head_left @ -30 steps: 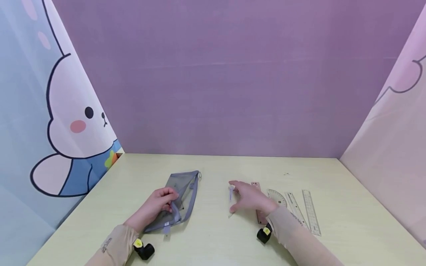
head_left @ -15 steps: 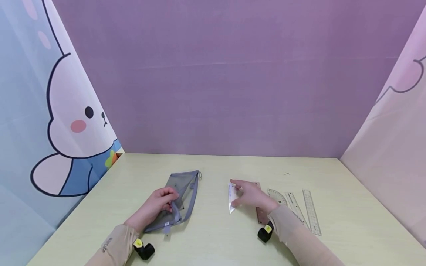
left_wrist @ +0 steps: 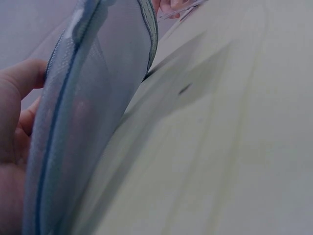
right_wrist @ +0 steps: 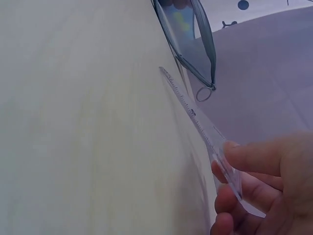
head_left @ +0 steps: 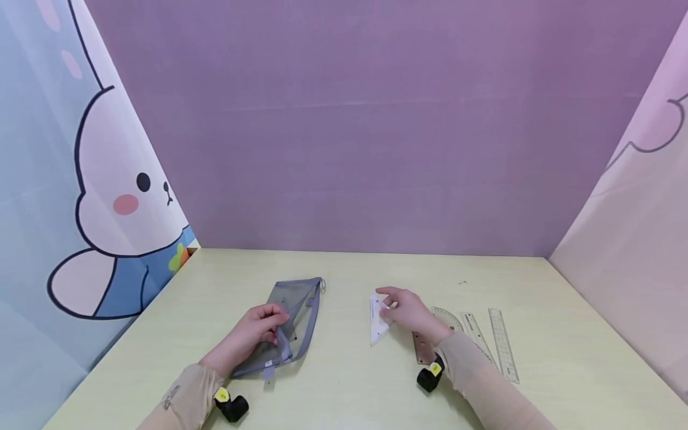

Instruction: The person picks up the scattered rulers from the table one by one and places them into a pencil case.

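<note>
My left hand [head_left: 257, 334] pinches the edge of a grey mesh zip pouch [head_left: 283, 292] on the left of the table. In the left wrist view the thumb and fingers grip the edge of the pouch [left_wrist: 110, 63], and its mouth gapes. To the right, my right hand [head_left: 412, 312] holds a clear plastic set square [head_left: 378, 325] by one side. The right wrist view shows the thumb on one face of the set square [right_wrist: 195, 120] and fingers behind it, its far corner pointing toward the pouch.
Beside my right forearm lie a pinkish ruler [head_left: 423, 351], partly covered by the hand, a clear protractor [head_left: 447, 318] and two clear rulers, one nearer [head_left: 478, 334] and one farther right [head_left: 503, 345]. A purple backdrop [head_left: 344, 131] rises behind the table.
The set square, earlier seen nearly edge-on in my right hand, has turned so its face shows. My right hand has shifted slightly right and away from me. The left hand and pouch stay put.
</note>
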`<state>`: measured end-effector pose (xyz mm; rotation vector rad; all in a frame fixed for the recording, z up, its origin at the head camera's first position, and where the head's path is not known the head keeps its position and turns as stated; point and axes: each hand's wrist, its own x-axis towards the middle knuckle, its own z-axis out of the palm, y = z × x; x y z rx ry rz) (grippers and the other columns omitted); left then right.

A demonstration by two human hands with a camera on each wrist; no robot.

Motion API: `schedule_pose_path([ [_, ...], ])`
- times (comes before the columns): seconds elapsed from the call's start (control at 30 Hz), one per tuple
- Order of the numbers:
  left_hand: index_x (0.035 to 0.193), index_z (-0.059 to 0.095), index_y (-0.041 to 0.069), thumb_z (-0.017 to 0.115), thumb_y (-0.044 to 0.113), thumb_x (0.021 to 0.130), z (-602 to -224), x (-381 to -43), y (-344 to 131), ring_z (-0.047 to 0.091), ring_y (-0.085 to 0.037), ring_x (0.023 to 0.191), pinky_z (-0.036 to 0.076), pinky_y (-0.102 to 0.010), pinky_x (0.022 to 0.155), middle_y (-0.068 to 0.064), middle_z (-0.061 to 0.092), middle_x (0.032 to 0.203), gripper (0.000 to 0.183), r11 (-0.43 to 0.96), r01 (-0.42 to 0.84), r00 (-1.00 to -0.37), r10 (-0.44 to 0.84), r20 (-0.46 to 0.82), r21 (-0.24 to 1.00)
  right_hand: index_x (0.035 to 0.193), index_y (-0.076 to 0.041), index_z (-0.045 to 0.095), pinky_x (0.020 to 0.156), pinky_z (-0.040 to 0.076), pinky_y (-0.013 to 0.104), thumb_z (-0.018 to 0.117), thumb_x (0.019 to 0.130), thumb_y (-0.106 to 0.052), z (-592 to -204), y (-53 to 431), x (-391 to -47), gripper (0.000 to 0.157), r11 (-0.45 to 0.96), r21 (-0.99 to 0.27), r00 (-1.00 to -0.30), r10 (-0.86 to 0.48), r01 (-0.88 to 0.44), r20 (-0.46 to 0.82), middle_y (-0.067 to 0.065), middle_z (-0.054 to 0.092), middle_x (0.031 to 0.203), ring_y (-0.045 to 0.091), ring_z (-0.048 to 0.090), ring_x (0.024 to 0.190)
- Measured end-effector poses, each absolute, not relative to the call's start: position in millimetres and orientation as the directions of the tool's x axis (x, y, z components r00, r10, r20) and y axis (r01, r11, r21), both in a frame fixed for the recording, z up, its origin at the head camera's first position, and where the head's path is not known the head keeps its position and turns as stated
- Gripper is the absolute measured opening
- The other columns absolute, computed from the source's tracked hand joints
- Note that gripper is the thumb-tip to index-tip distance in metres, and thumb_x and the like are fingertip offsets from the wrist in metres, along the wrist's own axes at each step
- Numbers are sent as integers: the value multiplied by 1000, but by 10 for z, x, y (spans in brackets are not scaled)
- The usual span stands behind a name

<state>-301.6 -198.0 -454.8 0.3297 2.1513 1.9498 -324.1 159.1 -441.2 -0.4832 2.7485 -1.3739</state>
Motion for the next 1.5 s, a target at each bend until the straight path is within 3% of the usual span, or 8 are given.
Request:
schedule_pose_path([
  [0.2, 92, 62, 2, 64, 12, 92, -4541, -3015, -1981, 53, -11, 62, 52, -25, 58, -3, 55, 81, 10, 96, 20, -949, 316, -11, 995, 122, -2, 63, 55, 45, 23, 65, 88, -2, -4415, 1619, -3239, 34, 530, -813, -961, -250, -240, 121, 0, 63, 83, 12, 52, 64],
  [0.53, 90, 61, 4, 64, 11, 92, -4535, -3010, -1980, 53, -11, 62, 51, -25, 57, -3, 55, 81, 8, 77, 15, -954, 298, -9, 997, 113, 0, 66, 55, 48, 25, 67, 87, -2, -4403, 1625, -3257, 26, 442, -885, -975, -217, -145, 52, 4, 65, 81, 14, 56, 61],
  [0.83, 93, 60, 1, 64, 12, 92, -4506, -2991, -1986, 53, -11, 62, 52, -26, 58, -4, 56, 83, 12, 68, 35, -959, 281, 14, 997, 117, 3, 63, 55, 47, 26, 66, 88, -5, -4321, 1628, -3246, 30, 325, -944, -983, -186, -56, -6, 7, 66, 80, 13, 55, 59],
  [1.17, 92, 61, 5, 64, 15, 93, -4563, -2992, -1963, 52, -10, 62, 51, -25, 56, -2, 54, 81, 10, 59, 22, -969, 248, 6, 998, 123, 4, 58, 61, 50, 28, 60, 92, -4, -4388, 1672, -3278, 32, 203, -979, -978, -205, 2, -45, 10, 63, 91, 18, 58, 71],
  [1.5, 95, 61, 1, 66, 16, 92, -4533, -2961, -1959, 51, -11, 62, 50, -25, 56, -2, 55, 81, 16, 55, 7, -977, 214, -5, 998, 130, 7, 53, 66, 49, 26, 61, 93, -9, -4364, 1666, -3285, 41, 66, -996, -950, -302, 67, -84, 8, 60, 100, 15, 55, 72],
])
